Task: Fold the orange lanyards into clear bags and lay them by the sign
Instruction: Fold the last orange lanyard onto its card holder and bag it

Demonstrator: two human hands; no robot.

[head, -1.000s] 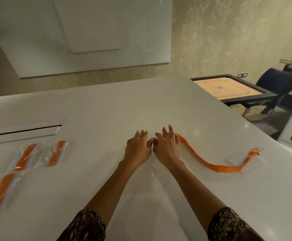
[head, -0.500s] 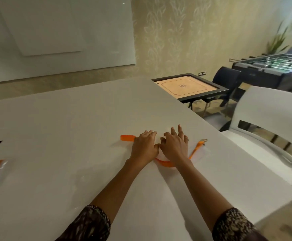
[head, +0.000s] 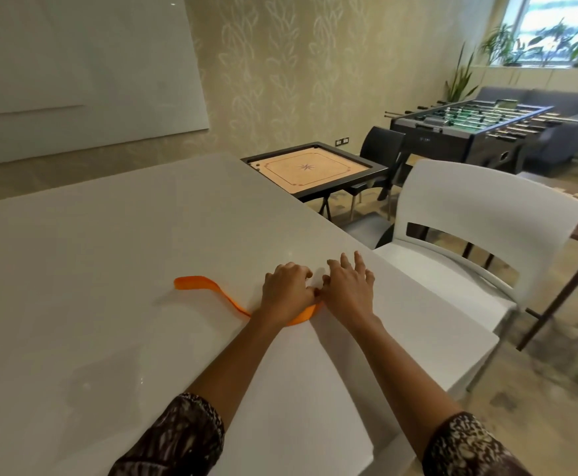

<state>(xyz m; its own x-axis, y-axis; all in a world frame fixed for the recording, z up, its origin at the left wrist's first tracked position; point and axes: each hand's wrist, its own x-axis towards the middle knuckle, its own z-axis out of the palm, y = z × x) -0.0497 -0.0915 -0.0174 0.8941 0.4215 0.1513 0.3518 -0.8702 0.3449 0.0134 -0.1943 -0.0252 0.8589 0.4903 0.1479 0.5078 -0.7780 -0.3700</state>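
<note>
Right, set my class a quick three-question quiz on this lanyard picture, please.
1. True or false: the lanyard lies on the white chair.
2. Which game stands just beyond the table? A carrom board; B chess set; C dartboard.
3. Fill in: the lanyard's visible end curls out to the ___ of the left hand.

Key: 1 false, it lies on the table; 2 A; 3 left.
</note>
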